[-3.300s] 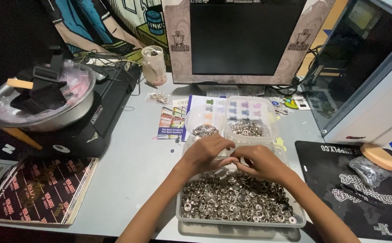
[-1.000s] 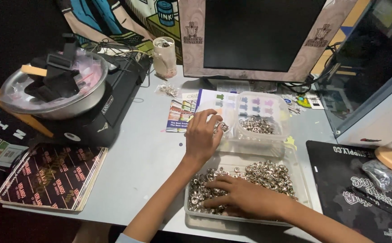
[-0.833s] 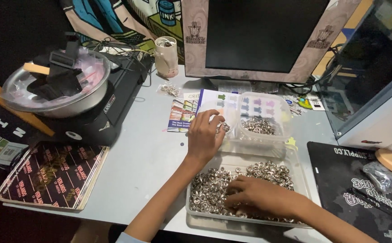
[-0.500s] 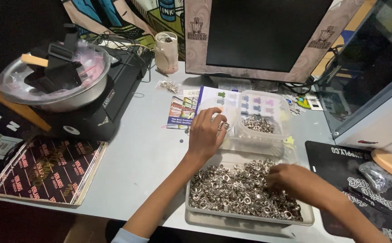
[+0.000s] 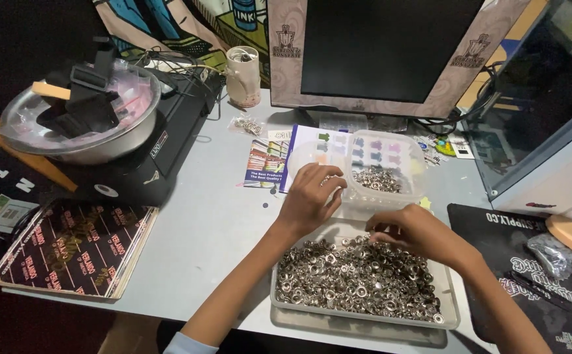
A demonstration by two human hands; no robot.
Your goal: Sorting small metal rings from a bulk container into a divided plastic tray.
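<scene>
A shallow clear tray (image 5: 365,320) near the table's front edge is full of small silver metal eyelets (image 5: 345,282). My right hand (image 5: 414,235) lies over the tray's far side, its fingertips pinched together among the eyelets. Just behind the tray stands a small clear plastic tub (image 5: 391,157) with a smaller heap of eyelets (image 5: 376,178) inside. My left hand (image 5: 309,196) rests with curled fingers against the tub's left rim. What its fingers hold is hidden.
A dark monitor (image 5: 384,46) stands at the back. On the left are a metal bowl (image 5: 82,141) on a black machine (image 5: 168,141) and a dark patterned stack (image 5: 69,246). Leaflets (image 5: 266,164), a jar (image 5: 243,75), and a black mat (image 5: 535,255) at the right.
My right hand has swept from the tray's left side to its right, then to the far edge. My left hand has stayed at the tub.
</scene>
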